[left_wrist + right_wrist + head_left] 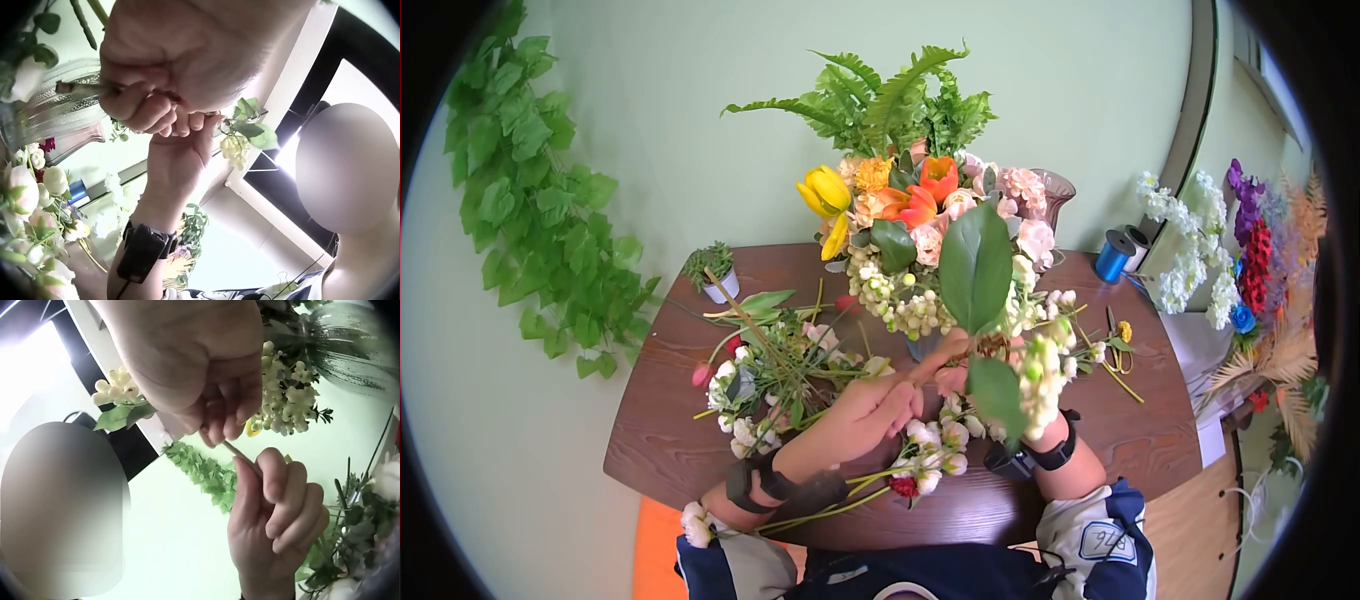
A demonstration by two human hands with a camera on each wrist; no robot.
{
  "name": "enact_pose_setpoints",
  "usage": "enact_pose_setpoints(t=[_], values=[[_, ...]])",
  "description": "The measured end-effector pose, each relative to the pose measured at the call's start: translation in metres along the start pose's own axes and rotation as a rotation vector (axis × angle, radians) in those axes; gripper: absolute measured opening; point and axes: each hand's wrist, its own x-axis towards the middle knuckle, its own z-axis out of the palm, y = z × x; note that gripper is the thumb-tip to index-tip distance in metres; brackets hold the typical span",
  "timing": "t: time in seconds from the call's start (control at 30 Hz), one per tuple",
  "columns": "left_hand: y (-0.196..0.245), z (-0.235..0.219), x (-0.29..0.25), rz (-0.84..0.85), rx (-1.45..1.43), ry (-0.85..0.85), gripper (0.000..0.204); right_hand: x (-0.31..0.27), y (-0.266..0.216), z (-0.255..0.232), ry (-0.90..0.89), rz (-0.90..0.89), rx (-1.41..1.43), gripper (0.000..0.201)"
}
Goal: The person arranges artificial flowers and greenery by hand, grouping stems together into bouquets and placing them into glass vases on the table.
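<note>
A stem of cream berries (1045, 380) with large green leaves (975, 265) is held between both hands over the table's front half. My left hand (855, 420) curls its fingers round the lower stem. In the left wrist view the cut stem end (78, 89) sticks out past that fist. My right hand (187, 356) pinches the stem (242, 456) higher up, close to the left fingers. Leaves and berries cover much of the right hand in the head view. Just beyond the hands stands a full flower arrangement with orange tulips (918, 205) and pale berries (890, 295).
Loose white flowers and stems (770, 380) lie left on the brown table (1120, 430). More white blooms (930, 450) are near the front edge. A small potted plant (718, 275), ribbon spools (1115, 258) and scissors (1112, 325) sit around them. Ivy (540, 210) hangs on the left wall.
</note>
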Motion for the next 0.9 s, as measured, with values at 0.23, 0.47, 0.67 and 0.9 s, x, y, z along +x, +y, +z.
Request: enact_pose_setpoints(t=[0.23,0.47,0.67,0.9], values=[[-0.017,-0.010,0.020,0.219,0.143,0.187,0.026,-0.056,-0.122,0.026,0.383,-1.035,-0.140,0.023],[-0.018,-0.010,0.020,0.283,0.274,0.166,0.027,-0.008,-0.194,-0.007,0.727,-1.165,-0.440,0.019],[-0.017,-0.006,0.020,0.328,0.451,0.206,0.025,0.041,-0.216,-0.030,0.487,-0.982,-0.648,0.017],[-0.023,-0.006,0.021,0.337,0.471,0.200,0.026,0.066,-0.228,-0.022,0.234,-0.797,-0.741,0.021]])
